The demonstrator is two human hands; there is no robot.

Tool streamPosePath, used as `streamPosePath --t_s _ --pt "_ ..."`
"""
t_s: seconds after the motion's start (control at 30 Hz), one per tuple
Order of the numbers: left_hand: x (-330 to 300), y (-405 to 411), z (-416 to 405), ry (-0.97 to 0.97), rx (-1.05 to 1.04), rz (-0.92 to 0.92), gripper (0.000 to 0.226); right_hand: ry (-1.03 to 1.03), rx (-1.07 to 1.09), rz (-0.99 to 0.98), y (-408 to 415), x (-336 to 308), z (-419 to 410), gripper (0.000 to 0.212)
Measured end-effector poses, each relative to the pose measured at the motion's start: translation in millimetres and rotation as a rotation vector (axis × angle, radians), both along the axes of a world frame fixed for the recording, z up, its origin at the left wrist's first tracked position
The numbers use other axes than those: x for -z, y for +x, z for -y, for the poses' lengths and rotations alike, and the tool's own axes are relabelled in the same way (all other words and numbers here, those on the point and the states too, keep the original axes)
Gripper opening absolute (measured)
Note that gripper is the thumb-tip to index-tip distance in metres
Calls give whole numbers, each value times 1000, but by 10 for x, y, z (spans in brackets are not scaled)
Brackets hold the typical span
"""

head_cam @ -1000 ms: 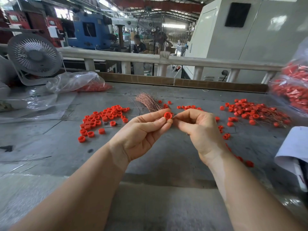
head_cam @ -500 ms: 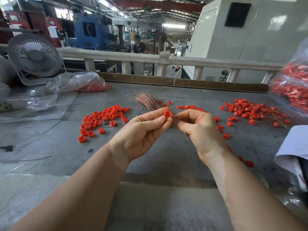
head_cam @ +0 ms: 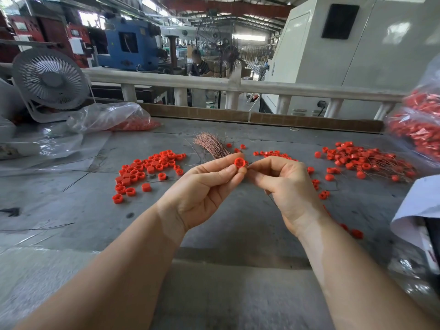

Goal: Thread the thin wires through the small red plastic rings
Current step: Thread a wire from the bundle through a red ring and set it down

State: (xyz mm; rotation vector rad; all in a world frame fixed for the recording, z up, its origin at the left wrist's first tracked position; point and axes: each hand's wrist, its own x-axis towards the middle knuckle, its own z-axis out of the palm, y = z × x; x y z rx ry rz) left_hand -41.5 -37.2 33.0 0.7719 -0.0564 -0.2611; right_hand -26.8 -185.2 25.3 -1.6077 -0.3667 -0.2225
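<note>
My left hand [head_cam: 204,189] pinches a small red plastic ring [head_cam: 239,162] between thumb and forefinger, its opening facing me. My right hand [head_cam: 285,186] pinches a thin wire [head_cam: 249,165] at the ring's right side; the wire is barely visible. A bundle of thin copper-coloured wires [head_cam: 210,145] lies on the grey table just behind my hands. Loose red rings [head_cam: 145,170] are spread to the left. A pile of red rings with wires through them [head_cam: 364,160] lies to the right.
A white fan [head_cam: 50,82] and a clear plastic bag with red parts [head_cam: 114,119] stand at the back left. Bags of red parts [head_cam: 419,129] hang at the right edge. White cloth [head_cam: 421,206] lies at the right. A cardboard strip [head_cam: 262,119] lines the table's far edge.
Both hands stay almost in place; the ring and my fingertips have shifted very slightly while my right hand keeps the wire at the ring.
</note>
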Motion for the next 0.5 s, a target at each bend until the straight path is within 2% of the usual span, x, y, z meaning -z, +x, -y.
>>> streamPosePath --t_s 0.5 --pt "-17 10 5 43 -6 -8 23 -116 91 130 -7 -15 -1 14"
